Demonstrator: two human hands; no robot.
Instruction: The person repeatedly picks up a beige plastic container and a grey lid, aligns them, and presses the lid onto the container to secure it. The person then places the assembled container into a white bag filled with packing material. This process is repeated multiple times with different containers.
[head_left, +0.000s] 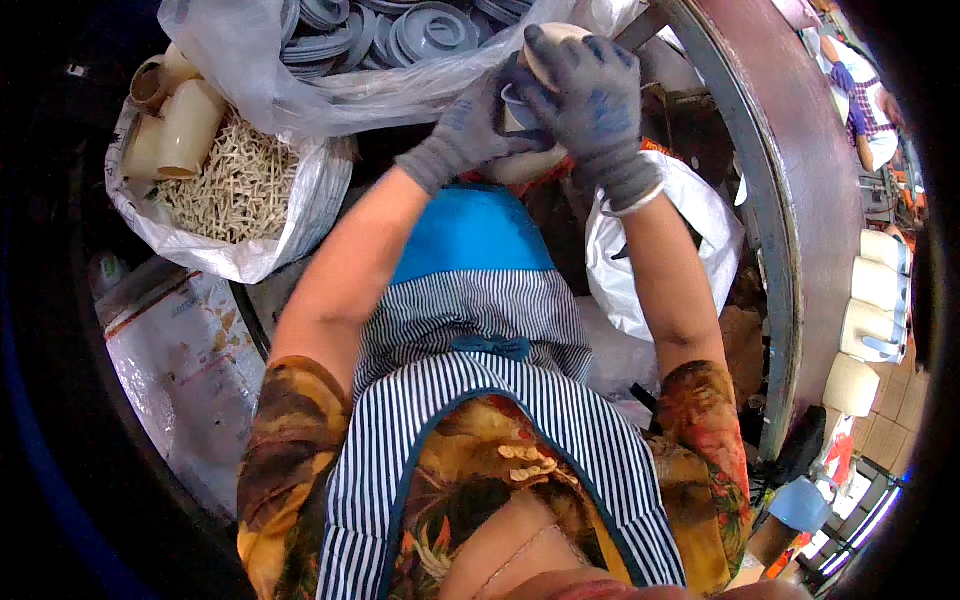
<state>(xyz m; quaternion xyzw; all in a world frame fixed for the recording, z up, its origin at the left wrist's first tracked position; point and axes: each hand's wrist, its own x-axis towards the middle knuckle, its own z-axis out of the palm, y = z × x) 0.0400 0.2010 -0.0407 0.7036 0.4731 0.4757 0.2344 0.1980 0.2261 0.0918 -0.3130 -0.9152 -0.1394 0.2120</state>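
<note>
Beside the right edge of the plastic bag (372,97), my left hand (478,130) and right hand (602,102) curl inward, fingers half-closed around a cream container (538,70), round end away, long axis unclear.

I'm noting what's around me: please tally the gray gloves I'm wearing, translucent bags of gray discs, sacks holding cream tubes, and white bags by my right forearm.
Gray gloves, on the left hand and right hand: 2
Translucent bag of gray discs: 1
Sack holding cream tubes: 1
White bag by the right forearm: 1
Total: 5
</note>
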